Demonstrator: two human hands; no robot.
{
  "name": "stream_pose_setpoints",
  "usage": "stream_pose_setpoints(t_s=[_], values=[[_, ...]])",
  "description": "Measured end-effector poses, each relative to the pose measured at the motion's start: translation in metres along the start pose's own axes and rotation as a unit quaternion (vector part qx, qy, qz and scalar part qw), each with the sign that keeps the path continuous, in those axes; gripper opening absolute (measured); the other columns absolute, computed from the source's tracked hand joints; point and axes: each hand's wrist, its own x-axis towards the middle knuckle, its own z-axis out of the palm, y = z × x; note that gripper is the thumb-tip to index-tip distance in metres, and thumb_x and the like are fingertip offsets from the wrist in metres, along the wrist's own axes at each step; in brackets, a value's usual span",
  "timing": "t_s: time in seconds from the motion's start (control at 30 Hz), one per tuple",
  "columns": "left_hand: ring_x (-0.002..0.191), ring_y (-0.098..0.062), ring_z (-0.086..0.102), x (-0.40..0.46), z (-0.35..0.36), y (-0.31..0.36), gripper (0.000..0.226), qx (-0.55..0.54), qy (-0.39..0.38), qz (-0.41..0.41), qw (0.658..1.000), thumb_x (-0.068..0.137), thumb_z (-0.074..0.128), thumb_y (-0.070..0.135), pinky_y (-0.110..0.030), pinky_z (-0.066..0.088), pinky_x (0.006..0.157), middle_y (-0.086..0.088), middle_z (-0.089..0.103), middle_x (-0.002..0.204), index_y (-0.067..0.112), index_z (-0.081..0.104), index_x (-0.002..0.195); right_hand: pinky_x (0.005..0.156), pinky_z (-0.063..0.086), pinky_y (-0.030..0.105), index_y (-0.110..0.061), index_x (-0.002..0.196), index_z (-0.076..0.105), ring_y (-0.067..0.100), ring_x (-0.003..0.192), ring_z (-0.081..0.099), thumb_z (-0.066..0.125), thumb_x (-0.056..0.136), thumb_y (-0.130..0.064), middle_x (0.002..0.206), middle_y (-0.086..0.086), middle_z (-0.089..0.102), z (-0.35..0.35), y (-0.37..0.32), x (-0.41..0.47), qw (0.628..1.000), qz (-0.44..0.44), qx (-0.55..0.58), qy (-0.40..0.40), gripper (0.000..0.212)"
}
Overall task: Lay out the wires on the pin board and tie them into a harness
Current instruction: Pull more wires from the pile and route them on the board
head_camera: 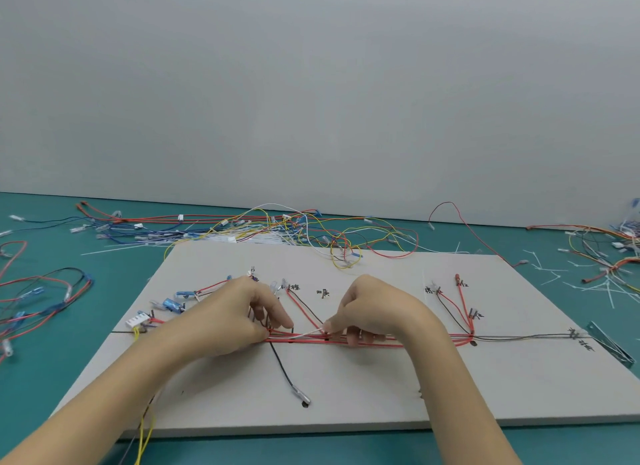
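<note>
Head camera looks forward-down, close over pin board.

matt pale board; glossy plastic-coated wires; smooth teal tabletop.

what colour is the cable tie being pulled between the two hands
White. The cable tie shows best in the head view, stretched over the red wire bundle.

The pin board lies on the table, w/ the wire bundle running left to right across its middle. Both hands sit on the bundle: left hand left of the right hand, a cable tie btwn them. Loose wires lie behind the board. More wires lie left of it, cut ties to its right.
</note>
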Motion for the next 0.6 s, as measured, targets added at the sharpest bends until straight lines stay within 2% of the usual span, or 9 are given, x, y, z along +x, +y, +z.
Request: stream_pose_setpoints(t_s=[0.17, 0.27, 0.4, 0.5, 0.6], values=[[0.078, -0.005, 0.060, -0.002, 0.004, 0.004, 0.050, 0.035, -0.017, 0.023, 0.999, 0.078, 0.057, -0.011, -0.016, 0.046, 0.070, 0.007, 0.068, 0.085, 0.035, 0.079, 0.079, 0.038, 0.035, 0.014, -0.005, 0.075, 0.071, 0.010, 0.033, 0.045, 0.070, 0.084, -0.018, 0.050, 0.001, 0.062, -0.011, 0.014, -0.002, 0.999, 0.020, 0.028, 0.011, 0.016], [0.083, -0.002, 0.058, -0.001, 0.006, 0.005, 0.053, 0.064, -0.030, 0.024, 0.997, 0.079, 0.054, -0.013, -0.020, 0.048, 0.077, 0.010, 0.068, 0.087, 0.034, 0.077, 0.079, 0.040, 0.038, 0.016, -0.003, 0.077, 0.072, 0.010, 0.036, 0.048, 0.073, 0.082, -0.018, 0.050, 0.001, 0.063, -0.013, 0.017, -0.003, 0.999, 0.018, 0.030, 0.029, 0.016], [0.081, 0.002, 0.056, 0.000, 0.011, 0.005, 0.055, 0.074, -0.003, 0.023, 0.997, 0.075, 0.047, -0.013, -0.015, 0.047, 0.071, 0.013, 0.067, 0.082, 0.040, 0.064, 0.079, 0.046, 0.041, 0.019, -0.002, 0.083, 0.070, 0.012, 0.043, 0.051, 0.071, 0.082, -0.015, 0.054, 0.002, 0.065, -0.012, 0.019, -0.002, 0.999, 0.018, 0.011, 0.037, 0.013], [0.083, 0.005, 0.054, -0.001, 0.013, 0.002, 0.062, 0.068, 0.001, 0.026, 0.997, 0.076, 0.045, -0.014, -0.009, 0.041, 0.066, 0.014, 0.065, 0.082, 0.043, 0.065, 0.090, 0.050, 0.042, 0.021, 0.003, 0.090, 0.069, 0.015, 0.046, 0.052, 0.063, 0.085, -0.008, 0.060, 0.006, 0.066, -0.016, 0.025, -0.003, 0.999, 0.033, -0.012, 0.026, 0.013], [0.084, 0.003, 0.054, -0.001, 0.012, 0.000, 0.065, 0.069, -0.004, 0.035, 0.997, 0.077, 0.045, -0.014, -0.011, 0.043, 0.071, 0.014, 0.063, 0.088, 0.043, 0.071, 0.092, 0.050, 0.046, 0.021, 0.002, 0.084, 0.071, 0.015, 0.047, 0.053, 0.065, 0.084, -0.007, 0.057, 0.003, 0.066, -0.024, 0.031, -0.006, 0.999, 0.032, -0.008, 0.024, 0.011]])
